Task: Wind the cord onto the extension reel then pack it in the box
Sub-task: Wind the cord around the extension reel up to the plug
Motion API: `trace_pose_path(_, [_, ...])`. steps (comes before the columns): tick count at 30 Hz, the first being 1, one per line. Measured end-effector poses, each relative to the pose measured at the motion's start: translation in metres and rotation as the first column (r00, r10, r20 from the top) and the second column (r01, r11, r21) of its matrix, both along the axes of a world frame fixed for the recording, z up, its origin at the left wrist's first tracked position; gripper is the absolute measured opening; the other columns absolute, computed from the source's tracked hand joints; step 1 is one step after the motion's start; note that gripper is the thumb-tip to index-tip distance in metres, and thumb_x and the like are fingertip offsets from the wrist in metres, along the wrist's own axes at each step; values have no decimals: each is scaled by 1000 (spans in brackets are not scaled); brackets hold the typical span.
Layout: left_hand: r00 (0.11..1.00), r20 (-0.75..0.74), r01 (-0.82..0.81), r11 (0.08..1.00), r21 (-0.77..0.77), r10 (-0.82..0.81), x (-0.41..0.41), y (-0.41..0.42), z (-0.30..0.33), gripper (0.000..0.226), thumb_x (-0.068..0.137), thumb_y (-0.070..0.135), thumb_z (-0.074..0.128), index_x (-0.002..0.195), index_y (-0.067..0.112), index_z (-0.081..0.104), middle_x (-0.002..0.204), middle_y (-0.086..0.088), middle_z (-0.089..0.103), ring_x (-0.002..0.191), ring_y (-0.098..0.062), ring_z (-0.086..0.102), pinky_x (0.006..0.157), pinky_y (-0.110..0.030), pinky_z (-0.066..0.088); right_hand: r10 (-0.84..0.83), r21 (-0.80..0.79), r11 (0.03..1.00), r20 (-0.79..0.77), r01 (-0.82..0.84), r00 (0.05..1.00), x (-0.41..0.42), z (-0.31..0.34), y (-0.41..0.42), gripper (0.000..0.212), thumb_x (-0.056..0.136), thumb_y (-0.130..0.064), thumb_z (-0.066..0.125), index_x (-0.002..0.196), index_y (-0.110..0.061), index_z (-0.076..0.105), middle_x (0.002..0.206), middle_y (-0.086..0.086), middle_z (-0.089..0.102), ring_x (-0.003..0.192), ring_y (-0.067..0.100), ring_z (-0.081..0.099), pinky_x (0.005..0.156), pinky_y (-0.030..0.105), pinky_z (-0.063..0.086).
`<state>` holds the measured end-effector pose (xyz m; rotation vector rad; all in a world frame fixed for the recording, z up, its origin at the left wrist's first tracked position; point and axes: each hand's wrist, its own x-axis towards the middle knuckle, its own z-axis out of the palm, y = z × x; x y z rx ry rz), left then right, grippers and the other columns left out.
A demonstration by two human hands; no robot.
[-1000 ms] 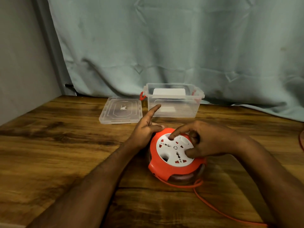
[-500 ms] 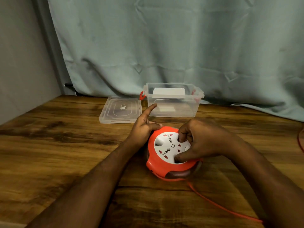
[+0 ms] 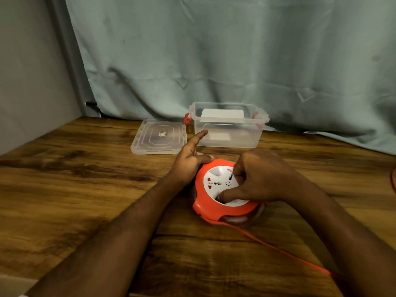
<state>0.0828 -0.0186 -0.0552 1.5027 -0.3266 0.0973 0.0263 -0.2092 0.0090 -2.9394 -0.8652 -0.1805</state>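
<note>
The extension reel [image 3: 222, 196] lies flat on the wooden table [image 3: 75, 189], near the middle of the scene, its white socket face turned up inside an orange rim; the left hand [image 3: 188, 161] grasps the reel's left edge, thumb curled over the orange rim while the index finger points straight out toward the far side; the right hand [image 3: 259, 179] is clamped on the white socket face from the right, thumb pressed into the near part of the disc and the other fingers curled down onto its far part; the hand hides most of the right half of the face.

The orange cord [image 3: 278, 249] leaves the reel's near edge and runs along the table toward the near right, where it passes under the right forearm; some wound cord shows dimly through the reel's translucent side, though how much is hard to tell.

The clear plastic box [image 3: 229, 129] stands open at the far side of the table, just beyond the reel, with red latches at both ends; its clear lid [image 3: 159, 137] lies flat on the table just left of it; a pale green curtain [image 3: 235, 61] hangs behind the table, and a grey wall [image 3: 27, 71] closes the left side.
</note>
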Motion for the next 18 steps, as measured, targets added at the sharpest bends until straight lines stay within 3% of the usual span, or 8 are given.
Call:
trace_pose_path(2, [1000,8,1,1000,23,-1,-1,0,1,74,87,-16,55,149,22,37,72,13,75,53,-16,63,55,-29,55,9,23,1000,-24,-9,1000,-1,-1,2,59,67,-80,71,51,-27,50,57,-13,52,58,4,56,55,21,36])
trace_pose_path(4, [1000,16,6,999,48,-7,-3,1,3,72,89,-14,54,149,22,36,63,7,72,51,-14,62,53,-29,55,19,48,999,-55,-17,998,-1,-1,2,57,70,-76,73,51,-30,45,58,-14,51,58,3,56,55,19,36])
trace_pose_path(6, [1000,20,-2,998,55,1,-3,1,2,68,90,-13,52,147,21,38,49,0,62,44,-11,58,48,-26,52,38,61,998,-59,-34,998,0,0,0,58,72,-75,71,49,-28,47,59,-10,57,58,5,58,53,19,35])
trace_pose_path(8, [1000,25,-15,999,42,14,-1,3,0,67,89,-12,53,147,21,40,52,-4,60,45,-15,57,50,-29,50,52,70,996,-39,-50,998,1,1,-3,54,76,-72,69,53,-25,56,56,-7,60,56,7,58,51,22,36])
trace_pose_path(11, [1000,30,-7,999,50,5,4,5,-3,66,90,-10,54,146,23,42,56,-6,62,50,-19,59,54,-31,51,17,160,987,-100,-1,995,6,7,-12,10,85,-40,77,83,-37,68,56,-11,61,51,4,55,51,22,37])
trace_pose_path(14, [998,32,44,997,60,-46,3,4,-2,65,90,-7,54,146,24,42,58,-12,60,51,-23,58,55,-32,50,33,157,988,-210,0,977,10,9,-20,41,85,-23,78,115,-48,64,57,-20,60,49,-1,53,48,24,37])
trace_pose_path(18, [993,28,112,992,58,-113,-1,2,0,65,92,-11,50,148,19,38,54,-7,63,47,-17,59,49,-27,51,86,115,992,-300,-53,950,6,12,-20,56,87,-18,76,131,-48,60,53,-35,54,49,-6,52,52,24,36])
